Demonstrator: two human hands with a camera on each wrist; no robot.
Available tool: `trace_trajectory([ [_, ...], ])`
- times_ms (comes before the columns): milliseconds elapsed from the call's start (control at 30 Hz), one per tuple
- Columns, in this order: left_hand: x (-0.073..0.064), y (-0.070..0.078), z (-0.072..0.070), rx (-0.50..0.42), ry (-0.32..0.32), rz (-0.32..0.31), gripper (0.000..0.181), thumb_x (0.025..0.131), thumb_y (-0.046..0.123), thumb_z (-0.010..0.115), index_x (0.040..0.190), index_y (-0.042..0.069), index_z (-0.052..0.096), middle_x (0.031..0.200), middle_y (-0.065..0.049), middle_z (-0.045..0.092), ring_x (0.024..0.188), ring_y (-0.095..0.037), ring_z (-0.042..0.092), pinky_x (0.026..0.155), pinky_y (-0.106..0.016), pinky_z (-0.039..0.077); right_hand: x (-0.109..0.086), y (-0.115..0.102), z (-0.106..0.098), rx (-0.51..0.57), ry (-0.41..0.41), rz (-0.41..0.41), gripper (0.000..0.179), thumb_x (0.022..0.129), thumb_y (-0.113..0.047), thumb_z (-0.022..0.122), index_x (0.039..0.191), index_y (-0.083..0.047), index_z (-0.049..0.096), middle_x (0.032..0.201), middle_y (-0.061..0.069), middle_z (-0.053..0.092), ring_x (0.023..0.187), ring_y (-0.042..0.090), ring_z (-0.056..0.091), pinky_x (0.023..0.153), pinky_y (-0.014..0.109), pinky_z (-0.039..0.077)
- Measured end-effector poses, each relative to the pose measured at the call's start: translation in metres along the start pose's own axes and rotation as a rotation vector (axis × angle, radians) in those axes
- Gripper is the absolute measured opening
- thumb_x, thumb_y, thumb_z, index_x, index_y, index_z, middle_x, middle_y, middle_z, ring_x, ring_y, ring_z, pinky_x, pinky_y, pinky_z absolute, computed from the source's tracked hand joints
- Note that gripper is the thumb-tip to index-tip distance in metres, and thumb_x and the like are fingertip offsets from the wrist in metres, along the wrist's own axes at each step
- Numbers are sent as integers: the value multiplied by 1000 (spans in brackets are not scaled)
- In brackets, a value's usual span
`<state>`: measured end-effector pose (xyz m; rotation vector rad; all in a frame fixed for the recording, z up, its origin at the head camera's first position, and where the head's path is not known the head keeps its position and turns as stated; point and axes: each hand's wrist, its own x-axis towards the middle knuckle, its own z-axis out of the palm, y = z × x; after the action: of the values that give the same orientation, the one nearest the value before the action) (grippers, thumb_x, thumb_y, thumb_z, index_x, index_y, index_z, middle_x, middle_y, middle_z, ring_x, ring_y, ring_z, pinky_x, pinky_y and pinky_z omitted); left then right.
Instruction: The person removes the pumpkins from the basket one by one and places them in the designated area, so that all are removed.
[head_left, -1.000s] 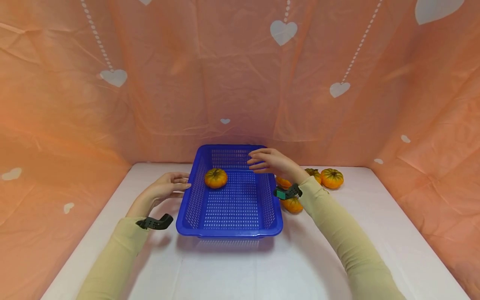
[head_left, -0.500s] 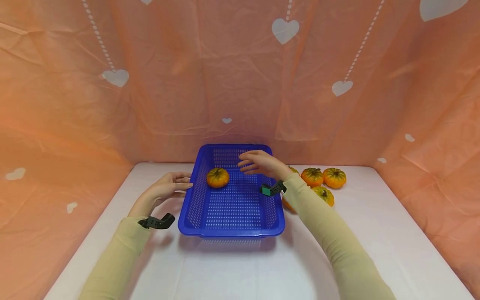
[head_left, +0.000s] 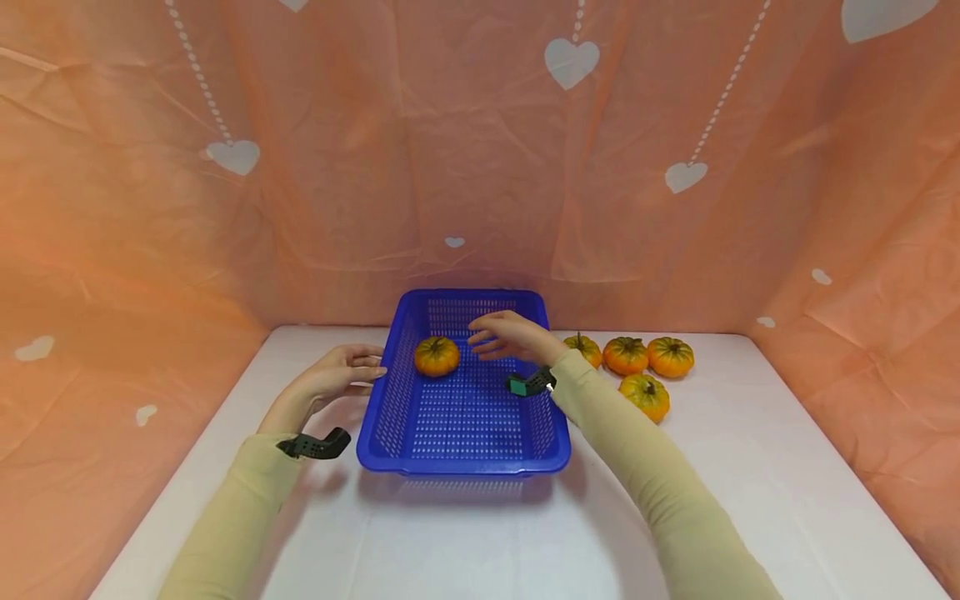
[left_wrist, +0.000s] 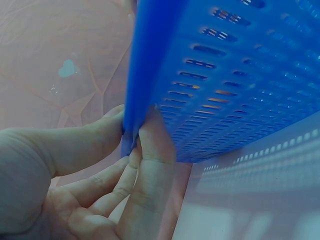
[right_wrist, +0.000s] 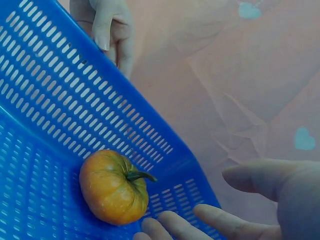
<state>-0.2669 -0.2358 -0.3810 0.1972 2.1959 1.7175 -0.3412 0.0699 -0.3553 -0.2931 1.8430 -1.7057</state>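
Observation:
A blue perforated plastic basket (head_left: 465, 465) stands on the white table, with a small orange pumpkin (head_left: 437, 357) inside near its left wall. My left hand (head_left: 333, 377) pinches the basket's left rim; in the left wrist view the thumb (left_wrist: 85, 150) lies on one side of the rim and the fingers on the other. Over the basket, to the right of the pumpkin, my right hand (head_left: 517, 336) holds nothing. Its fingers are extended and loosely spread in the right wrist view, with the fingertips (right_wrist: 167, 220) near the pumpkin (right_wrist: 115, 187), whose green stem points toward the hand.
Several more orange-green pumpkins (head_left: 645, 397) sit on the table (head_left: 720, 467) to the right of the basket, partly behind the right forearm. A peach cloth (head_left: 480, 167) with white hearts hangs at the back and along both sides.
My right hand has moved left and slightly lower, further over the basket toward the pumpkin inside, and its arm uncovers more of the pumpkins on the right. My left hand keeps its place at the rim.

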Motion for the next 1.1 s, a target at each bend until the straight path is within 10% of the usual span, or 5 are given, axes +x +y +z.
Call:
trace_trajectory([
  [1100,1,-2,2,11,14,1,54,94,10,61,137,-12,36,119,-22,56,92,-19,63,82,-36,55,26,9,25,-53,39,82,51,101,-22,46,144,3,35,140,27,40,121,41,49,101,49,40],
])
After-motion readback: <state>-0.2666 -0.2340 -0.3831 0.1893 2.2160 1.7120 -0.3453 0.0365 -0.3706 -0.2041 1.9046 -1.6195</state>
